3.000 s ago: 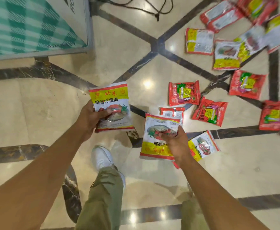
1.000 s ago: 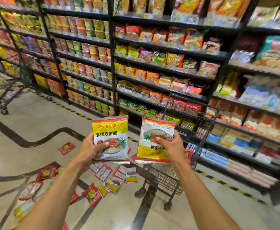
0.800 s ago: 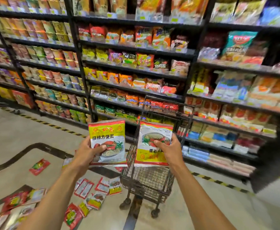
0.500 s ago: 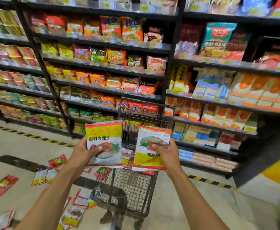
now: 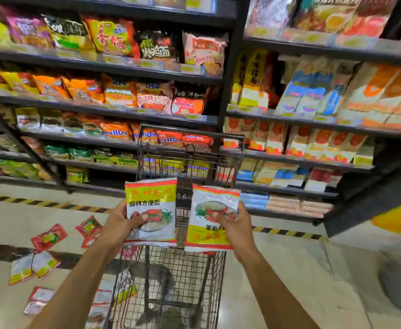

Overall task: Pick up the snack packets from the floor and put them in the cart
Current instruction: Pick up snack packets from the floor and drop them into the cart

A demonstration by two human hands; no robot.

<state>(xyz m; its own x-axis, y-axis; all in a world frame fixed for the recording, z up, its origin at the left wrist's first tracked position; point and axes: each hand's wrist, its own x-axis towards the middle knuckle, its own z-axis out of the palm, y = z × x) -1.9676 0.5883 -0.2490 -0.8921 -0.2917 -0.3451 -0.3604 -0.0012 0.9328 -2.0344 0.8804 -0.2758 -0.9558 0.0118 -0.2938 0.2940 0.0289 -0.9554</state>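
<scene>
My left hand (image 5: 117,225) grips a white, yellow and red noodle packet (image 5: 152,205) held upright. My right hand (image 5: 236,227) grips a second packet of the same kind (image 5: 209,210), turned upside down. Both packets hang side by side over the open basket of a black wire cart (image 5: 168,281) that stands right in front of me. Several more packets lie on the floor to the left, among them a red one (image 5: 48,237) and a white and yellow pair (image 5: 33,267).
Tall black shelves (image 5: 225,91) packed with noodle and snack bags rise straight behind the cart. A yellow and black hazard strip (image 5: 40,203) runs along the floor at their foot. The cart's handle bar (image 5: 192,130) is on its far side.
I stood up from the floor with both packets and turned right toward the shelves. The cart has come from the right to directly below my hands, and the packets are now over its basket.
</scene>
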